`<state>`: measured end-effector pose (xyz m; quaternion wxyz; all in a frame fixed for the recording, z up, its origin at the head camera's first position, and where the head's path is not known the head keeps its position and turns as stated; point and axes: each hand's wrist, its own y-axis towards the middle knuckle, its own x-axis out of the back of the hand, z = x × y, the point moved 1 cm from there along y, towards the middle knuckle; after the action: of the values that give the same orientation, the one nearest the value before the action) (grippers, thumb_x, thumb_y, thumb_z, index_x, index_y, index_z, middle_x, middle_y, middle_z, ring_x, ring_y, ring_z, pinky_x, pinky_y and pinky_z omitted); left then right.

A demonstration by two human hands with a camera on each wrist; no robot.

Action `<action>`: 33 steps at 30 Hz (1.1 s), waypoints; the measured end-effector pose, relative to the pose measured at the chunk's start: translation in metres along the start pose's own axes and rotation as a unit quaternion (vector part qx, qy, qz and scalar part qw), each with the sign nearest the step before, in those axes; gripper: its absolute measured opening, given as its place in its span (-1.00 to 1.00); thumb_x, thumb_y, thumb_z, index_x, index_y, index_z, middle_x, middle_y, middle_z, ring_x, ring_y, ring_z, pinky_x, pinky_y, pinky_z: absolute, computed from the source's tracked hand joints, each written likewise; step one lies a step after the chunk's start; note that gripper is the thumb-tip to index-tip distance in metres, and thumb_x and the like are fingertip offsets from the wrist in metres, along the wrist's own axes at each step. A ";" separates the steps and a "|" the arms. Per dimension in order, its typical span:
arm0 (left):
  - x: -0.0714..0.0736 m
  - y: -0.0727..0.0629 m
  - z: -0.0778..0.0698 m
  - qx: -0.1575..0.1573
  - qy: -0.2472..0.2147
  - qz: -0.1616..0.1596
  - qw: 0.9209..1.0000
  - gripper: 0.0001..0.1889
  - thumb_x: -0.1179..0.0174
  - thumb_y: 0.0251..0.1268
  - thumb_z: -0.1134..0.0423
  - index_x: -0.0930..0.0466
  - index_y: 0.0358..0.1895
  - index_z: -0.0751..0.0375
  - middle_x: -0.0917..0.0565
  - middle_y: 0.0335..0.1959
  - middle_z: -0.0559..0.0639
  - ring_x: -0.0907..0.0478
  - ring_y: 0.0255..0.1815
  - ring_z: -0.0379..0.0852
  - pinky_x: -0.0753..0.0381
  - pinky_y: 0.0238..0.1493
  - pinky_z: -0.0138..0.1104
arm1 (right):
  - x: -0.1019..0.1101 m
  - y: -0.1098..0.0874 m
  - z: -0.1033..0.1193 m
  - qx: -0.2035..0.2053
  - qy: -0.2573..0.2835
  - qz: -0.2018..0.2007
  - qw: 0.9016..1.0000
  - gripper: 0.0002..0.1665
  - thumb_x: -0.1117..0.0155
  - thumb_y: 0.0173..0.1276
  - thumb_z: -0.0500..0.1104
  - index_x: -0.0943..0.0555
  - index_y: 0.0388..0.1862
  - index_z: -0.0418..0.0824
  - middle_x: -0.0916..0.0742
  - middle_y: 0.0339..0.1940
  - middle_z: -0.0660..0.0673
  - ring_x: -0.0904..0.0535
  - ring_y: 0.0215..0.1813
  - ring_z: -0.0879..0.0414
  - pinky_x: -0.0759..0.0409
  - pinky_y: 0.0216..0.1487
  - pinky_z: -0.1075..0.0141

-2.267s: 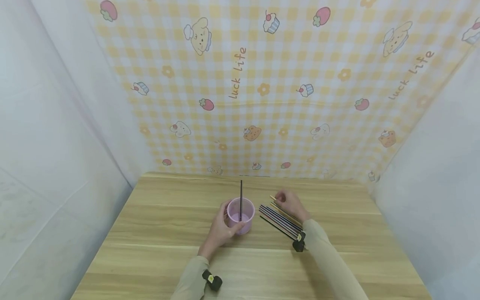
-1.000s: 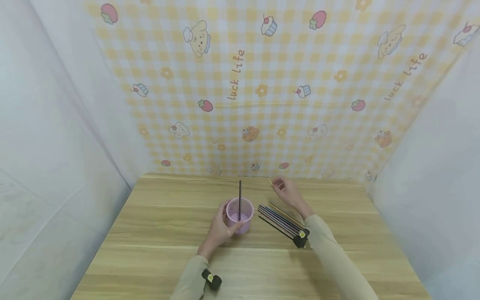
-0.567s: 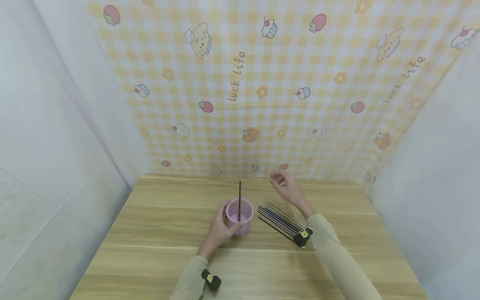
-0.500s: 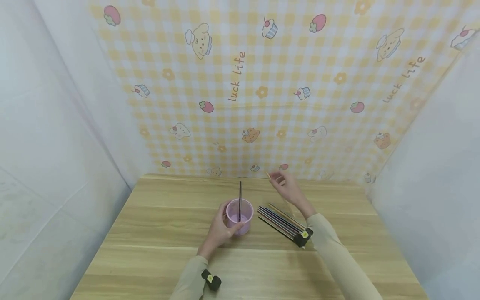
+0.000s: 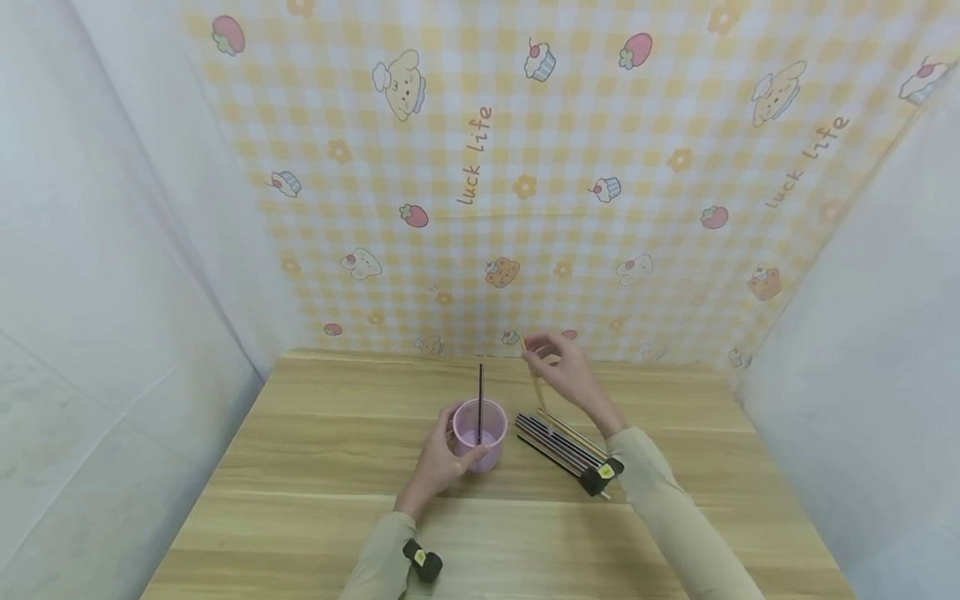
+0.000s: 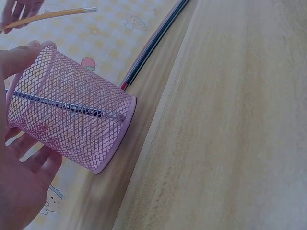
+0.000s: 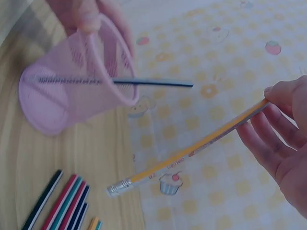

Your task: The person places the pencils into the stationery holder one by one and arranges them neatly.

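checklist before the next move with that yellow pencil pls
1. Left hand holding the pink mesh cup: ok.
2. Cup upright on the table: ok.
3. Room inside: ok, only one dark pencil in it.
4. Right hand gripping the yellow pencil: ok, pinched near its upper end.
5. Eraser end over the cup's opening: not ok, it hangs off to the right.
6. Other tip sharpened: cannot tell, too small or hidden.

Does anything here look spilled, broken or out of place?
Nothing stands out: the pink mesh cup stands upright, one pencil inside, and the loose pencils lie side by side with no visible breaks.
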<state>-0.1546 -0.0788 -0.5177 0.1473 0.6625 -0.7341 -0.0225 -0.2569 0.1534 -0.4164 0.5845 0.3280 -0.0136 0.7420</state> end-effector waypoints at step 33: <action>-0.003 0.008 0.041 -0.009 0.023 0.013 1.000 -0.07 -0.52 0.11 0.18 -0.17 0.51 0.27 -0.46 0.36 0.31 -0.45 0.37 0.32 -0.45 0.44 0.16 | -0.028 -0.001 0.061 0.021 0.150 -0.037 0.988 -0.71 -0.23 0.38 -0.50 -0.45 0.03 -0.61 -0.62 -0.17 -0.44 -0.66 -0.21 -0.17 -0.82 -0.24 -0.04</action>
<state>-0.1721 -0.0821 -0.5558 0.1703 0.6519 -0.7388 -0.0122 -0.2248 0.1054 -0.3828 0.5995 0.2255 0.1021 0.7611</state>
